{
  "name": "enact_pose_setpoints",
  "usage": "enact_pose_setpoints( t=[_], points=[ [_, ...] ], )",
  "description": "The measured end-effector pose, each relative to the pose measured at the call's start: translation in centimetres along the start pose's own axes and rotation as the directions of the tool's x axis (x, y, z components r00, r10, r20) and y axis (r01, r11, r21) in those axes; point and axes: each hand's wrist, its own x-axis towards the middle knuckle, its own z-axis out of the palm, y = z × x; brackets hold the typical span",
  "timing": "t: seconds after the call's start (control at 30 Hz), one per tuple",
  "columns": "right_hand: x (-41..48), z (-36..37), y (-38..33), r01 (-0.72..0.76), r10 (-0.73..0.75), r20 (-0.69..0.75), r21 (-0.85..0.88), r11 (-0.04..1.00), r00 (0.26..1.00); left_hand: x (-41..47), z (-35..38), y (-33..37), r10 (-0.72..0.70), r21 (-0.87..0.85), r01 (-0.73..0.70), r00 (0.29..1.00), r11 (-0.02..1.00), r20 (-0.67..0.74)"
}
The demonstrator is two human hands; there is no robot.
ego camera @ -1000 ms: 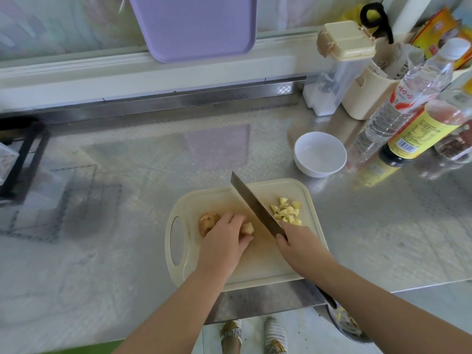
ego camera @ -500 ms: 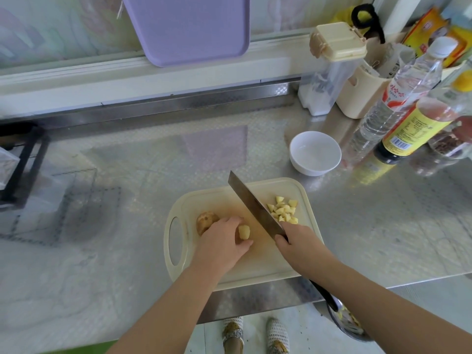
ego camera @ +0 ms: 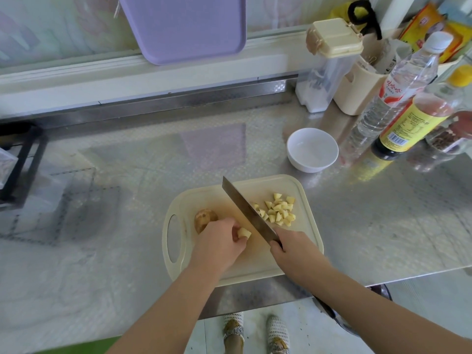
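A cream cutting board (ego camera: 304,195) lies at the steel counter's front edge. My left hand (ego camera: 219,242) pinches a small pale potato piece (ego camera: 244,233) on the board. Just left of that hand lies a brown-skinned potato chunk (ego camera: 204,217). My right hand (ego camera: 293,247) grips the handle of a cleaver (ego camera: 246,210), whose blade angles up and left just right of the held piece. A pile of several diced cubes (ego camera: 278,209) sits on the board to the right of the blade.
A white bowl (ego camera: 312,149) stands behind the board. Bottles (ego camera: 398,93), a cream caddy (ego camera: 357,90) and a clear lidded container (ego camera: 324,72) crowd the back right. A purple board (ego camera: 184,24) leans on the wall. A black rack (ego camera: 23,162) is at the left.
My left hand has drawn the small potato piece a little nearer and gathered its fingers round it. The cleaver has stayed at nearly the same angle beside it.
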Motion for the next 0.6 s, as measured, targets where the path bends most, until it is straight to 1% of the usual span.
enact_pose_setpoints(
  t=[0.2, 0.6],
  points=[
    [-0.7, 1.0, -0.4, -0.001, 0.001, 0.01, -0.003, 1.0, 1.0, -0.2, 0.0, 0.4, -0.097, -0.037, 0.097, 0.995, 0.995, 0.003],
    [-0.2, 2.5, -0.9, -0.04, 0.04, -0.003, 0.017, 0.999, 0.999, -0.5, 0.1, 1.3, -0.186, -0.051, 0.185, 0.982, 0.981, -0.02]
  ],
)
